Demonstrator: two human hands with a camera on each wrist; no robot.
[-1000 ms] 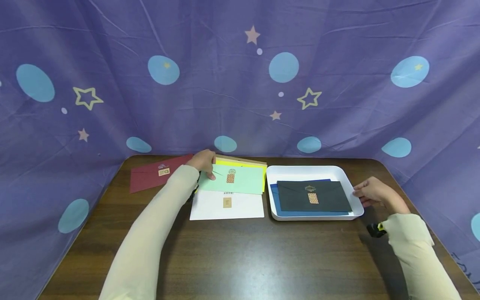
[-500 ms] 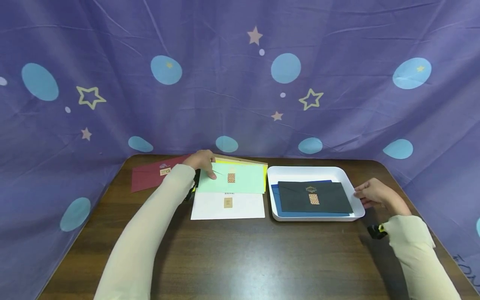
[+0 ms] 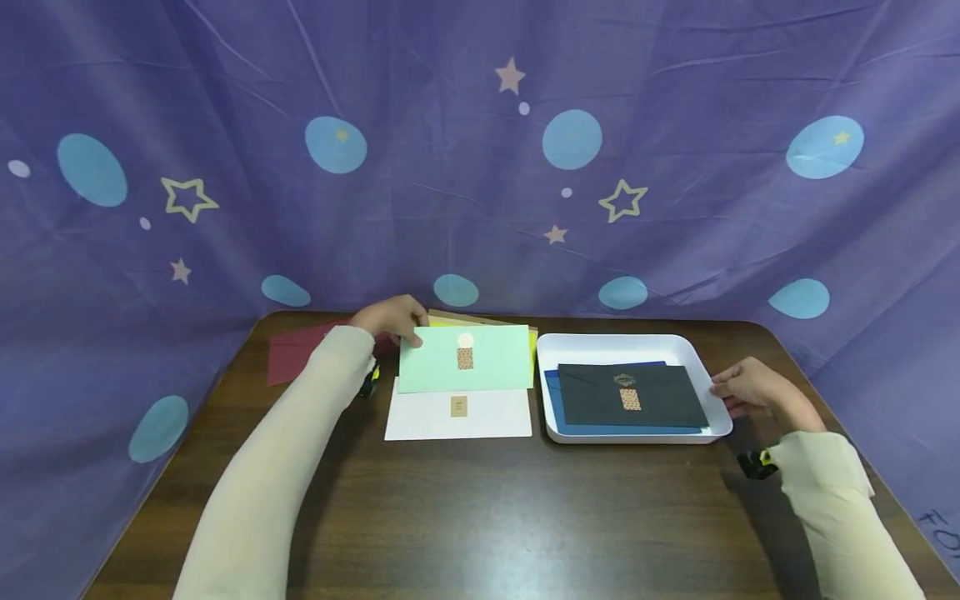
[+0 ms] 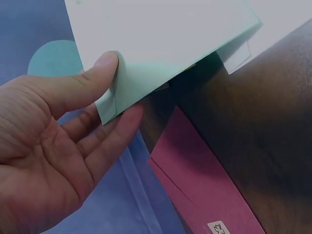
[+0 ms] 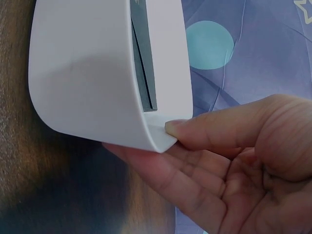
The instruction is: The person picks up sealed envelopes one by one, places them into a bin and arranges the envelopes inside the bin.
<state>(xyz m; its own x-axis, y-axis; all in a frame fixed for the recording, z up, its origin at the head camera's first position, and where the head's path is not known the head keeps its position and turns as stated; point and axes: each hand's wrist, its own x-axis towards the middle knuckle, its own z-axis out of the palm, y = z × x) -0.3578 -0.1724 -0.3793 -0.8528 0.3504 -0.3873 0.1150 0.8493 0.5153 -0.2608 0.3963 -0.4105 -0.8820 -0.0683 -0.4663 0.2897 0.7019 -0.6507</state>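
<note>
Table [image 3: 450,508] — left hand [image 3: 390,317], thumb [image 4: 83,88] over mint envelope [image 3: 498,358]

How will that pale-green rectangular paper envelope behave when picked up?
The pale-green rectangular paper envelope is probably light, given its thin edge. It likely holds its shape: pinched by the left hand near one corner, it looks nearly flat.

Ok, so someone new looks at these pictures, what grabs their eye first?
Probably the purple backdrop, with its stars and blue spots, behind the table. Next, perhaps, the mint envelope near the middle of the head view, pinched at a corner by the left hand. Then the white tray to its right, holding a dark envelope, its edge gripped by the right hand.
</note>
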